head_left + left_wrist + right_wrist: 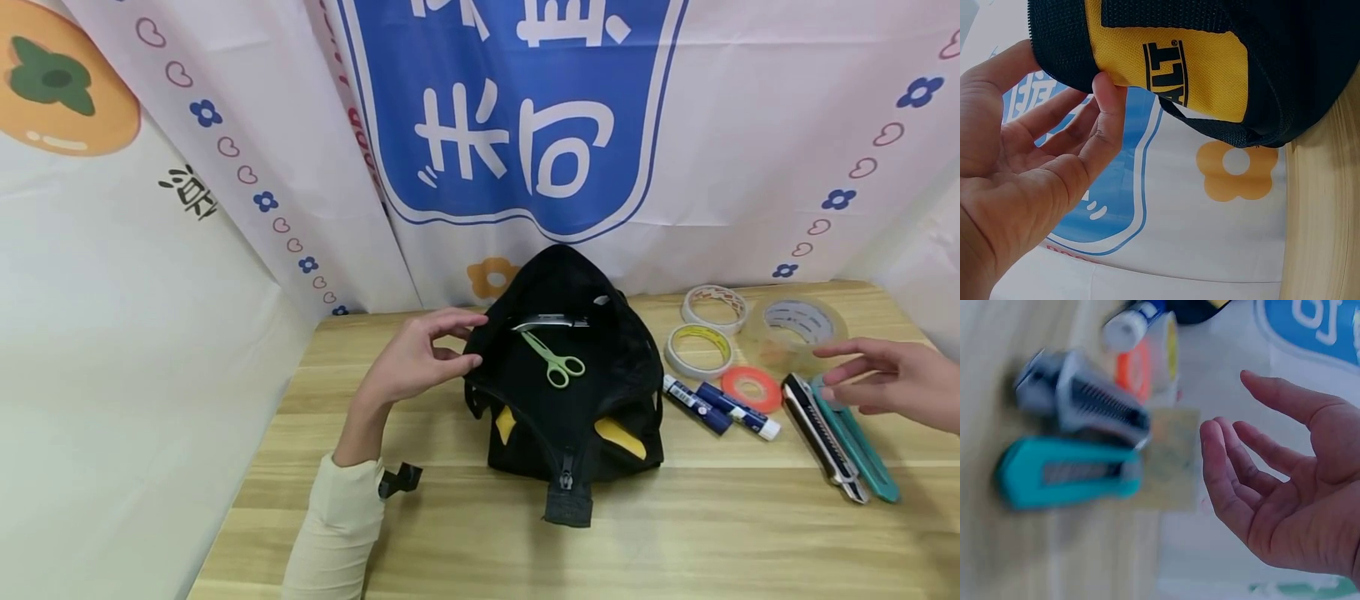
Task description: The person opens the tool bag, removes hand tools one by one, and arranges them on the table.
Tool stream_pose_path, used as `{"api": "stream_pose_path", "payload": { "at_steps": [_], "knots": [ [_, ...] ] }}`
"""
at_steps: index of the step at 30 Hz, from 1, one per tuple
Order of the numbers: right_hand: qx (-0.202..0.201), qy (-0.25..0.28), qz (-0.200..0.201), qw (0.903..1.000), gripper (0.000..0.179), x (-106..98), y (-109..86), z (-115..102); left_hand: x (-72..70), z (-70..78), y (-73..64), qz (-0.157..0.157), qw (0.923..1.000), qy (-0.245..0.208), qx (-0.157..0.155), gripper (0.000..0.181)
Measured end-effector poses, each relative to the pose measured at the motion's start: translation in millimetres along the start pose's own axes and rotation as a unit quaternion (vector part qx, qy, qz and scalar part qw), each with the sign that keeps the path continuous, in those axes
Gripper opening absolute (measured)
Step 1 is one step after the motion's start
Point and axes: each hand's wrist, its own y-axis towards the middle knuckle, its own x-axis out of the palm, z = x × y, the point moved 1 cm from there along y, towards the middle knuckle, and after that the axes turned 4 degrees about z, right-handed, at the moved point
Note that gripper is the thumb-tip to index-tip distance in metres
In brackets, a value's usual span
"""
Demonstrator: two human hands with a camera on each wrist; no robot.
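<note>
A black and yellow tool bag (525, 442) sits with its mouth unzipped, green-handled scissors (557, 367) and a slim dark tool (551, 321) inside. My left hand (420, 354) pinches the bag's left rim between thumb and forefinger; the left wrist view shows its yellow lettered side. At the far right, my right hand (892, 379) holds nothing, its fingers loosely bent and thumb apart. It is nearest the upper end of a teal utility knife (1069, 475), overlapping it in the head view. A black and silver utility knife (825, 442) lies beside the teal one.
Between bag and knives lie two blue glue sticks (738, 411) and an orange-red tape roll (752, 389). Behind them are a yellow-cored tape roll (675, 362), a white tape roll (693, 317) and a wide clear tape roll (836, 321). A printed curtain (300, 108) hangs behind the table (450, 550).
</note>
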Motion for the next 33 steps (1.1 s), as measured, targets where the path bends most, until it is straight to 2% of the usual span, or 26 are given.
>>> {"api": "stream_pose_path", "payload": {
  "at_steps": [5,11,21,33],
  "knots": [
    [-0.027,-0.001,-0.012,0.9996,0.071,1.6,-0.9,-41.2,-0.5,-0.8,0.3,0.0,1.0,-0.001,-0.005,0.049],
    [-0.084,0.025,0.005,0.9962,0.061,4.0,5.1,-80.3,-0.2,-0.9,-0.4,0.002,1.0,-0.005,-0.004,0.049],
    [-0.143,0.033,0.029,0.9887,0.056,8.5,15.0,-128.4,0.6,-0.1,-0.5,0.006,1.0,-0.001,0.002,0.05],
    [-0.202,0.085,-0.005,0.9756,0.052,27.6,27.8,-177.7,0.4,-0.1,-0.2,0.008,1.0,0.0,-0.003,0.05]
  ]
}}
